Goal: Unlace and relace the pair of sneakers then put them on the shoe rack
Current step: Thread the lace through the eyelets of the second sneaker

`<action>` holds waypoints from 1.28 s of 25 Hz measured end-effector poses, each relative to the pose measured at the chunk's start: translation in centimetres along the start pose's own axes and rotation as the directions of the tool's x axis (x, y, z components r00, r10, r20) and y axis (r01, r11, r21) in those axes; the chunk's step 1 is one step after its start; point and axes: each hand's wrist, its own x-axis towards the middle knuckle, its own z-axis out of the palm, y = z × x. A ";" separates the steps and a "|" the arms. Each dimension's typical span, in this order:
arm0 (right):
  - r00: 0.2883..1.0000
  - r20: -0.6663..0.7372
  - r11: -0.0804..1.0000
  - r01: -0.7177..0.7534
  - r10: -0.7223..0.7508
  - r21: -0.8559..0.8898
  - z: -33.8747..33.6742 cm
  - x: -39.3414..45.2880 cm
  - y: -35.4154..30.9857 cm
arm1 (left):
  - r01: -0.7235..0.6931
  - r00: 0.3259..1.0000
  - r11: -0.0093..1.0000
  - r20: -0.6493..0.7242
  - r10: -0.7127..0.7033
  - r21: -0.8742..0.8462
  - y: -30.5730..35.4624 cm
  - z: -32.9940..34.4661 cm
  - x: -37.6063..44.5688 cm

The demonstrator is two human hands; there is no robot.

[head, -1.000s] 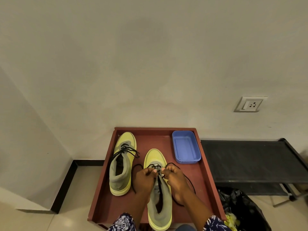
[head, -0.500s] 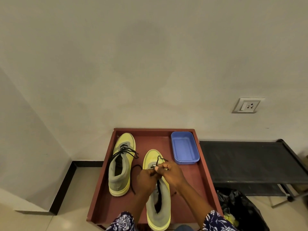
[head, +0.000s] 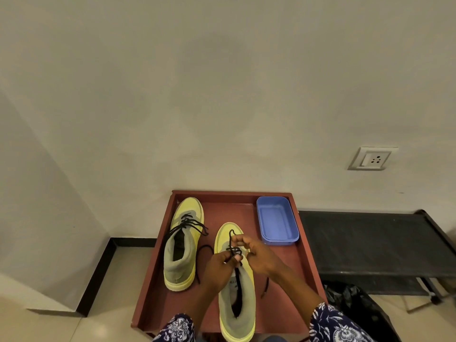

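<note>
Leftmost, a black skirting strip [head: 98,275] ran along the foot of the pale wall beside a red-brown tray [head: 153,280] on the tiled floor. On the left side of the tray stood the left sneaker [head: 183,243], yellow and grey, toe toward the wall, its black lace crossed through the eyelets with loose ends trailing over the sides. Just beside it, nearer the camera, stood the right sneaker [head: 237,299], also toe toward the wall, its heel reaching the tray's near edge. Its black lace [head: 232,239] was only partly threaded near the toe, with one end rising in a short loop and another end lying on the tray at the right of the shoe.

Over this shoe the left hand [head: 219,267] had its fingers curled, pinching the lace at the eyelets. Touching it, the right hand [head: 259,257] was likewise curled, its fingertips pinching the raised loop of the same lace just above the toe. Both forearms came from dark blue floral sleeves [head: 335,324] at the bottom edge.

Further right, a blue plastic tub [head: 277,222] sat in the tray's far right corner. Beyond the tray stood a low black shoe rack [head: 370,243] against the wall, with a black bag [head: 355,304] beneath it. Above the rack, a white wall socket [head: 372,159] was set in the wall.
</note>
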 end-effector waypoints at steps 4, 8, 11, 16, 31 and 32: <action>0.998 0.055 0.991 0.039 -0.032 -0.127 0.3 0.3 0.2 | -0.023 1.000 1.000 0.018 0.024 -0.015 -0.3 -0.1 0.2; 0.999 -0.016 0.948 0.022 -0.029 -0.318 0.5 0.3 1.1 | -0.003 1.000 0.999 -0.004 0.003 -0.040 -0.7 -0.4 0.5; 0.997 -0.064 0.924 0.011 -0.038 -0.382 0.3 0.0 1.7 | 0.051 0.998 0.988 -0.040 -0.057 -0.145 -0.5 -0.7 0.4; 0.991 -0.078 0.919 0.068 -0.107 -0.388 -0.5 -0.5 1.6 | 0.092 0.991 0.967 -0.074 -0.113 -0.239 0.0 -0.5 0.0; 0.993 -0.013 0.958 0.113 -0.120 -0.262 0.1 -3.0 2.2 | 0.184 0.959 0.858 -0.105 -0.264 -0.481 1.0 -0.2 -0.2; 0.993 -0.001 0.952 0.115 -0.121 -0.284 0.3 -3.3 2.4 | 0.196 0.954 0.846 -0.104 -0.282 -0.495 0.9 -0.2 -0.1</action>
